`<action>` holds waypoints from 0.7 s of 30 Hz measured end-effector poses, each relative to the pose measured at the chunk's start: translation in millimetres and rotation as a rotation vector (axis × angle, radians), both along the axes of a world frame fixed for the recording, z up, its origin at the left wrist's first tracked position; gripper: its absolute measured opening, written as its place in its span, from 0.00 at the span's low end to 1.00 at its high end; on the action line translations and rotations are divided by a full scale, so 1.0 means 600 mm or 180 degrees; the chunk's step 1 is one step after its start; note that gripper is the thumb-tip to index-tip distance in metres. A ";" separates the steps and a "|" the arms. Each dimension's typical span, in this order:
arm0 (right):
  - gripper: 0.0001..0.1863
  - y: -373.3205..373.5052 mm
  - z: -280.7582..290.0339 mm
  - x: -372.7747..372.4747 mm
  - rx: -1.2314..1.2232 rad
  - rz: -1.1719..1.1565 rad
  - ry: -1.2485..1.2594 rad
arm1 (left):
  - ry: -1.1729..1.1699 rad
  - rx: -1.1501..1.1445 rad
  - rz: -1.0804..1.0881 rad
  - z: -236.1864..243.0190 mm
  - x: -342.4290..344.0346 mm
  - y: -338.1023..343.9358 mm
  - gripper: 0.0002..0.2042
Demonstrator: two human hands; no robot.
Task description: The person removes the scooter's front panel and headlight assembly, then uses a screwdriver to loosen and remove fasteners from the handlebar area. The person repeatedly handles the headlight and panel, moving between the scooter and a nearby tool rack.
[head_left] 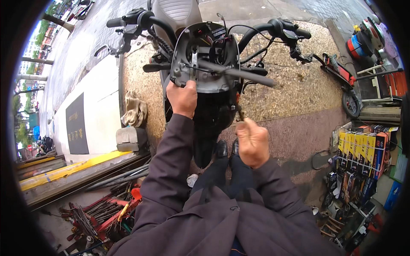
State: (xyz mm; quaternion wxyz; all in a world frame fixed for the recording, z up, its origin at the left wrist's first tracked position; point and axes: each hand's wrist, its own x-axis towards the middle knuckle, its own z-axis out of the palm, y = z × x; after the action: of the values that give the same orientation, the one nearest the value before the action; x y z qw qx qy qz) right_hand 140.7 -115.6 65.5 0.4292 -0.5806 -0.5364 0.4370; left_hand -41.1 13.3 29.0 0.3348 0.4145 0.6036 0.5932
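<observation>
In front of me stands a scooter, its handlebar spreading to both sides. Its dark grey plastic front cover is tilted open toward me, with wires and a metal bracket showing inside. A grey rod or tube lies across the cover and sticks out to the right. My left hand is closed on the cover's near left edge, thumb on top. My right hand is closed beside the scooter's right side, apart from the cover. A thin dark piece shows at its fingertips; its kind is unclear.
Scattered hand tools lie at the lower left, near a yellow-edged sill. A grey box with a cloth stands left. Strapped yellow-black cartons are stacked at right, below a small red-and-black kick scooter.
</observation>
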 end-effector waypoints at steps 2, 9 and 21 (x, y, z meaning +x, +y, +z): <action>0.19 -0.003 0.009 0.000 0.0132 -0.0166 0.0331 | 0.0012 0.0097 0.0003 0.001 -0.001 -0.008 0.04; 0.17 0.006 -0.003 0.000 0.0011 -0.0118 0.0193 | 0.0270 0.0165 0.0048 -0.009 -0.008 -0.002 0.04; 0.22 0.006 -0.009 0.012 -0.0097 0.0017 0.0176 | 0.0085 -0.0071 -0.0002 -0.006 -0.009 -0.008 0.07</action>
State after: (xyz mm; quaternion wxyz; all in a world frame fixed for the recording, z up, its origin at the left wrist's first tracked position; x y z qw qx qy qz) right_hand 147.7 -112.0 60.4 0.4338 -0.5734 -0.5191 0.4621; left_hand -46.2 8.5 25.3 0.3315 0.4188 0.6144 0.5807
